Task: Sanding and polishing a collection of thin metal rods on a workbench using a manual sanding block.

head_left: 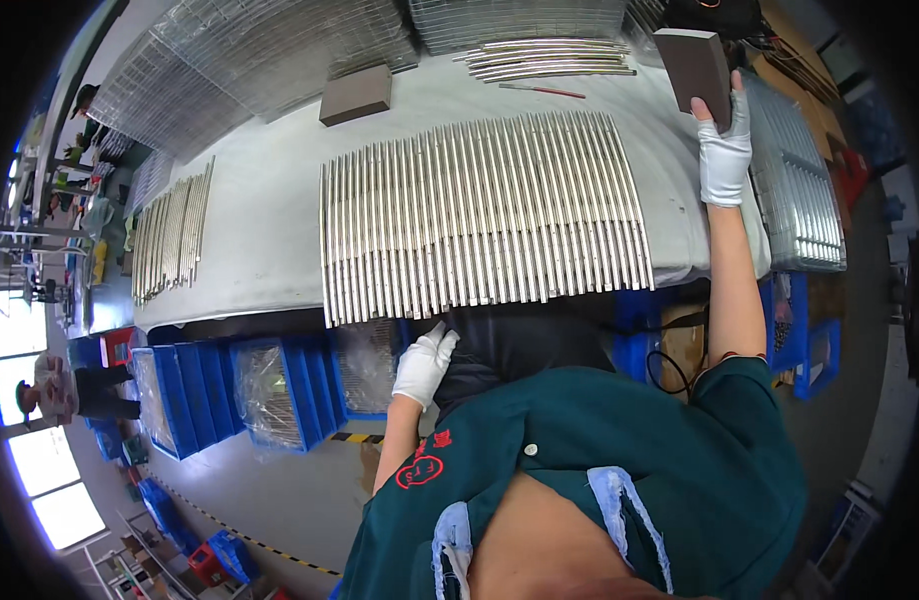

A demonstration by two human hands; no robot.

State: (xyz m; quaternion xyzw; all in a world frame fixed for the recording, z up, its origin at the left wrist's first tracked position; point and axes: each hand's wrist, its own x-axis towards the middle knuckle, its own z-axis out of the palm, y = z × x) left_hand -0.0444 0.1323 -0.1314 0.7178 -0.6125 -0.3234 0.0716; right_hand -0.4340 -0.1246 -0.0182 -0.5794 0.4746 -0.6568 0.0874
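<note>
Right hand (724,140), fingers clamped on a brown block (693,62) at the table's (269,230) far right edge; left hand (423,364), fingers together, touches the rods' (479,215) near ends.

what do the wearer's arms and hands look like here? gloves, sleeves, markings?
Both the left hand and right hand wear white fabric gloves ending at the wrist. Forearms are bare. Short sleeves of a dark green work shirt reach about the elbows; the shirt has a red emblem on the left chest and a white button.
</note>
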